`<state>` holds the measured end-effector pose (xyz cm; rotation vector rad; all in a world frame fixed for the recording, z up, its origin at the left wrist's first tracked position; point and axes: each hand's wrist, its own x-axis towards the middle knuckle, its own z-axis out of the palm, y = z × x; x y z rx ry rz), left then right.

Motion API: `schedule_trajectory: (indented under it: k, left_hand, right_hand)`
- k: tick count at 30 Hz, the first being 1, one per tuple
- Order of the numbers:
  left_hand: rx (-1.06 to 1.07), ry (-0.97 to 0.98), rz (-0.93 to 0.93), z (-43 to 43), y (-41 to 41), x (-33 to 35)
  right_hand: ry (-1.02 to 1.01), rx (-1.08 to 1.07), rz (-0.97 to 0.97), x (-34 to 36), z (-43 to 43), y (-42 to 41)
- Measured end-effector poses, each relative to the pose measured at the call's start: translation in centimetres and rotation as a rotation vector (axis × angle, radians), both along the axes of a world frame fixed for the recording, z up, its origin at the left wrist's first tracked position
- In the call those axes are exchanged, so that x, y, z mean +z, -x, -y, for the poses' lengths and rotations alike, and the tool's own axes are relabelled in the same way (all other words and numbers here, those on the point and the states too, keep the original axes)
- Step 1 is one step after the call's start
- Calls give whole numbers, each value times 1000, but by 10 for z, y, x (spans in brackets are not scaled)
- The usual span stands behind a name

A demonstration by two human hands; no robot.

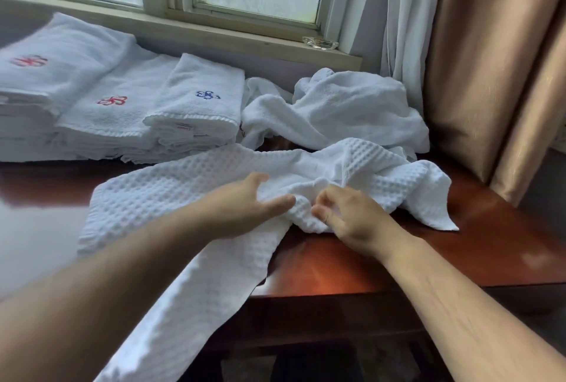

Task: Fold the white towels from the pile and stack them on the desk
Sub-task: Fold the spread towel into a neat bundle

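Fingers (281, 201) of both hands on waffle towel (171, 194), desk (490, 228)

Both bare arms reach forward over the waffle towel (171, 194), coming close together at its bunched middle. The left hand (245, 201) lies on the towel with its fingers mostly straight (thumb lifted and spread apart). The right hand (346, 216) sits just beside it, fingers curled, thumb and fingertips pinching a fold of the same towel.
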<state>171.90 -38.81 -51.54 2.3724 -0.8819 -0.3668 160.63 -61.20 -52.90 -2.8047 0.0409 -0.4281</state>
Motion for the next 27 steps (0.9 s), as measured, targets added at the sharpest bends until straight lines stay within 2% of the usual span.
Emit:
schedule_trajectory:
  k: [2,6,8,12,15,17,19,20,21,23,25,27]
  left_hand:
    - [-57,-54,48,-5,0,-5]
    - [-116,-163,115,-15,1,-12]
    - [-98,-179,131,-18,1,-11]
    - [-134,-293,67,-26,-1,-1]
    - [-251,-390,47,-32,-3,6]
    - [-324,-311,-130,-37,-3,13]
    - [-287,-174,-296,-40,-4,17]
    - [-256,-164,-275,-40,-4,16]
    - [-225,-197,-201,-39,-3,13]
    - [-197,-276,-53,-32,2,5]
    - [-156,-335,27,-25,5,-5]
    - [-138,-337,59,-24,1,-14]
  right_hand:
    - [92,22,-124,0,0,1]
    - [261,-67,113,-7,-7,-1]
    - [177,-140,159,-6,-10,-2]
    - [-126,-232,213,25,-16,-8]
    - [-195,-87,28,65,-14,-9]
    - [-232,-49,-245,86,-8,-8]
    - [-50,-148,-499,97,-2,-13]
    - [98,-195,-541,97,-3,-18]
    - [218,-231,-518,93,-7,-23]
    - [330,-258,-364,68,-19,-32]
    - [294,-193,-245,31,-32,-34]
    - [122,-149,-189,11,-31,-32]
